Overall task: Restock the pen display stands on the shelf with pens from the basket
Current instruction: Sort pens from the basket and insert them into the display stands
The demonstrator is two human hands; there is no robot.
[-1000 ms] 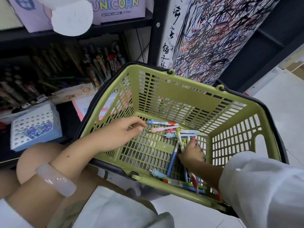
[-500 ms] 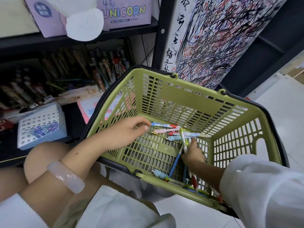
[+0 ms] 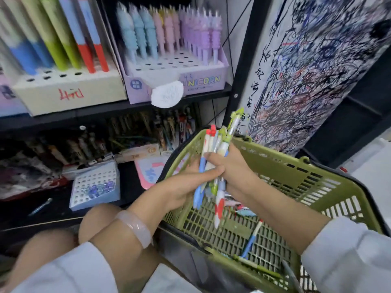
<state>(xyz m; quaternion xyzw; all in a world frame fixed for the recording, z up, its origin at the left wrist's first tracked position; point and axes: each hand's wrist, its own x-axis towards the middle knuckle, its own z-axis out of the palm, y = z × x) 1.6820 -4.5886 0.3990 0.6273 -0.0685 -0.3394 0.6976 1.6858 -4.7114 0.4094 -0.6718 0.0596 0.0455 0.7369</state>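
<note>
now both hands meet above the green basket (image 3: pixel 296 172): the left hand (image 3: pixel 186 185) and right hand (image 3: pixel 234 170) grip one bundle of pens (image 3: pixel 213 166). gathering looks done; next, carry them to a shelf stand, perhaps the unicorn stand (image 3: pixel 175 66), and slot each into an open hole.

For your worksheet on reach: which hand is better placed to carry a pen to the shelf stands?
Probably the left hand. It lies on the shelf side, nearer the stands, and already touches the pen bundle. The right hand could keep its grip on the bundle over the basket.
</note>
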